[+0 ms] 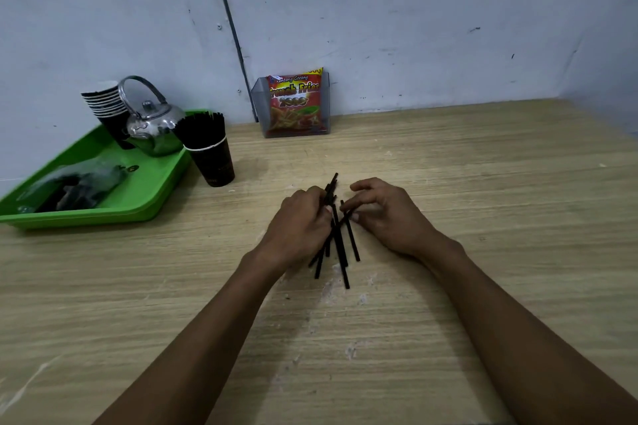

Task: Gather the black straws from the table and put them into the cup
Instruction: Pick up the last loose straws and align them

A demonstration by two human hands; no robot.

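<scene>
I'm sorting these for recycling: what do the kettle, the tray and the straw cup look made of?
Kettle: polished metal, mirror reflections. Tray: likely plastic, uniform glossy green, moulded rim. Cup: probably paper, matte black with rolled pale rim.

Scuffed pale blue wall (431, 10) behind a light wood-grain table (483, 183).

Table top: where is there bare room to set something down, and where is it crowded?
Bare wood right of the right hand and near the front edge. Crowded at left: green tray, kettle, straw cup; loose straws lie centre.
</scene>
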